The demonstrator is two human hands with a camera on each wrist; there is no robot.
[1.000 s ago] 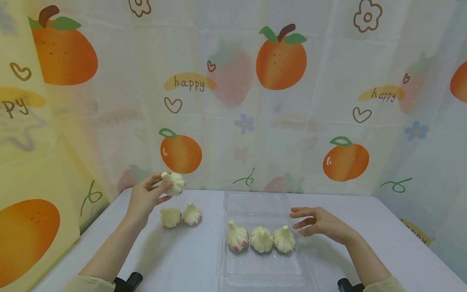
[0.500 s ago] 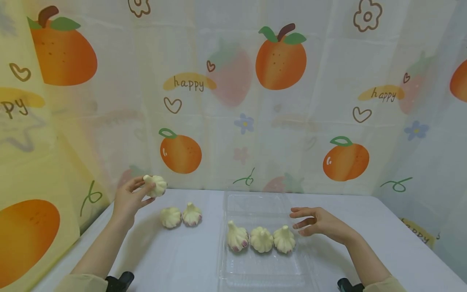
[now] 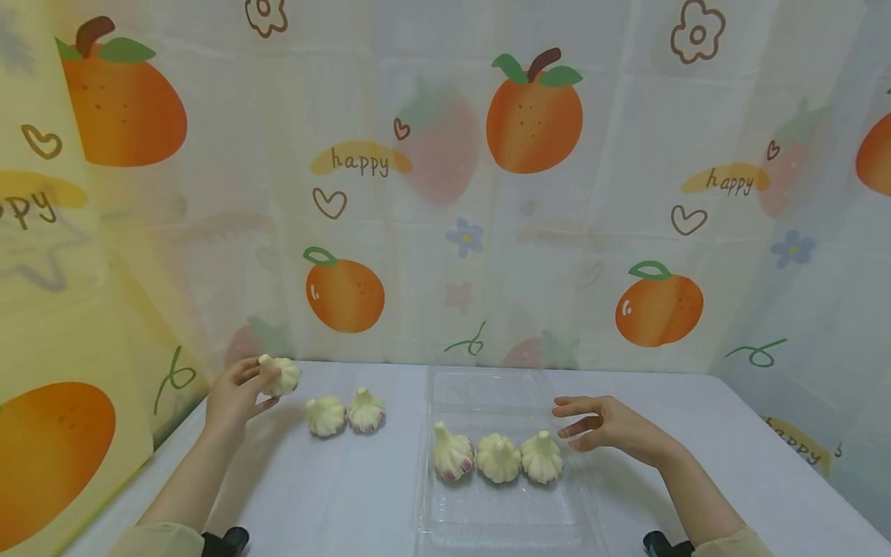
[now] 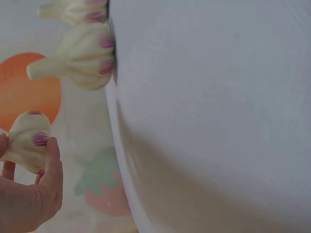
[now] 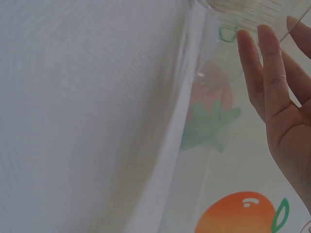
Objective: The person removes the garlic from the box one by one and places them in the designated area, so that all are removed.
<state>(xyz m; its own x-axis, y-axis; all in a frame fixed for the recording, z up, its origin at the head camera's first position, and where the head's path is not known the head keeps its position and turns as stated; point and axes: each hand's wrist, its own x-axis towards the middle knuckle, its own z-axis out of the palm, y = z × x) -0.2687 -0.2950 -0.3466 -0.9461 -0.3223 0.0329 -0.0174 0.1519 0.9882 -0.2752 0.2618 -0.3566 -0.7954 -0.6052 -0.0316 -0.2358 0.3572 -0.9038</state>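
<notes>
In the head view my left hand (image 3: 235,396) holds a garlic bulb (image 3: 281,377) between thumb and fingers, raised over the table's far left; purple patches on that bulb (image 4: 30,143) show in the left wrist view. To its right, two more bulbs, a rounder one (image 3: 326,416) and one with a pointed neck (image 3: 366,410), sit side by side on the table. A clear plastic box (image 3: 508,514) carries a row of three bulbs, the middle one (image 3: 498,458) between its neighbours. My right hand (image 3: 616,428) hovers by the box's right side, fingers loosely spread, holding nothing.
A white cloth covers the table (image 3: 348,495). Behind it hangs a curtain (image 3: 431,309) printed with oranges, and yellow fabric (image 3: 63,309) hangs at the left. Black straps sit at both wrists, such as the left wrist strap (image 3: 226,541).
My left hand has moved left, then lower, carrying the garlic bulb away from the two bulbs on the table. The right hand and the bulbs in the box stay put.
</notes>
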